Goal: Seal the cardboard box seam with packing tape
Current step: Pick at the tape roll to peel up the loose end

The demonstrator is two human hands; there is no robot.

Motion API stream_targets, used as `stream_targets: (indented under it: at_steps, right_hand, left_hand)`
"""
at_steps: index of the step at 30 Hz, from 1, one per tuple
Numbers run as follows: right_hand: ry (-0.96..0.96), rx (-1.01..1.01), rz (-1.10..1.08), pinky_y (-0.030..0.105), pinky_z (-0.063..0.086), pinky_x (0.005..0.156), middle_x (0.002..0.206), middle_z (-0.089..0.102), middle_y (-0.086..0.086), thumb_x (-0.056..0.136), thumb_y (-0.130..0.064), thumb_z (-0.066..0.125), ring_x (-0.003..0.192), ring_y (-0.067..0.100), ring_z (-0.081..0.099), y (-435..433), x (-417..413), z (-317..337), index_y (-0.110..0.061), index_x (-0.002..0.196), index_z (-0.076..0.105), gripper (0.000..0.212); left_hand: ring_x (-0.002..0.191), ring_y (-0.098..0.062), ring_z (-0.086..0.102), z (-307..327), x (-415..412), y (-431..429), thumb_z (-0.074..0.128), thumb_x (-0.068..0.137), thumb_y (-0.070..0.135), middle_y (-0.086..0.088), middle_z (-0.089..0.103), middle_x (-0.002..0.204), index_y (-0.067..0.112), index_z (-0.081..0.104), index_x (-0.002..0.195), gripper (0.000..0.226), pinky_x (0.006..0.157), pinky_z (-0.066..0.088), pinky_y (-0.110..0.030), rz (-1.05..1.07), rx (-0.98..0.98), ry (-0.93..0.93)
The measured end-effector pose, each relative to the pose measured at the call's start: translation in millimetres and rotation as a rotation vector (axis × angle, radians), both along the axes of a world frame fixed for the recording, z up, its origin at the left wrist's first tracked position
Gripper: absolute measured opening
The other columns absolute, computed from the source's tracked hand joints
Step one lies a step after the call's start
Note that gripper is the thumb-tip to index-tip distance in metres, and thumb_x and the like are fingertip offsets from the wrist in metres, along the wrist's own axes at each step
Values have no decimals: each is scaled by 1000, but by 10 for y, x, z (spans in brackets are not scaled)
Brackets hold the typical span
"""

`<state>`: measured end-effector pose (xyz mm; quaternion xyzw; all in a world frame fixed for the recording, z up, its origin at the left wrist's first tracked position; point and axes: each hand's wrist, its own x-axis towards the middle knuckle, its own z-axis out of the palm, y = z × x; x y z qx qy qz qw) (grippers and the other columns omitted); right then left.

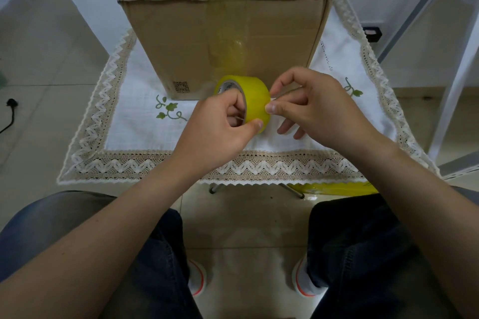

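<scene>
A brown cardboard box point(223, 28) stands on a small table, its top seam running away from me with a strip of clear yellowish tape down the front face. In front of the box I hold a yellow roll of packing tape point(252, 97) above the cloth. My left hand point(220, 129) grips the roll, fingers through its core and thumb on the outer face. My right hand point(313, 106) pinches at the roll's right edge with thumb and forefinger, where the tape end lies.
A white lace-edged tablecloth point(140, 122) with green embroidery covers the table. My knees and shoes are below the table's near edge. A yellow item point(334, 188) lies on the floor under the right corner. A white metal frame point(456, 80) stands right; a black cable point(10, 114) lies left.
</scene>
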<state>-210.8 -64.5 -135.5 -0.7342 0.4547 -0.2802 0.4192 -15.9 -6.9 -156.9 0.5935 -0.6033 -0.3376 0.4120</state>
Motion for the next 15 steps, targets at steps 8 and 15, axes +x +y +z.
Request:
stream_targets:
  at_steps: [8,15]
  right_hand:
    - [6,-13,7,36,59,49,73,78,-3,94,-21,77,60,21,76,9,21,-25,-16,90,67,11]
    - [-20,-35,-19,39,59,49,75,78,-6,93,-20,78,55,23,74,20,35,-28,-15,99,66,14]
  left_hand:
    - [47,-10,43,6,20,8,79,87,12,-6,58,58,5,58,82,23,55,42,-32,-10,8,-30]
    - [55,-31,62,-11,37,-17,79,87,13,-21,71,73,1,61,87,22,62,57,-48,-14,-4,7]
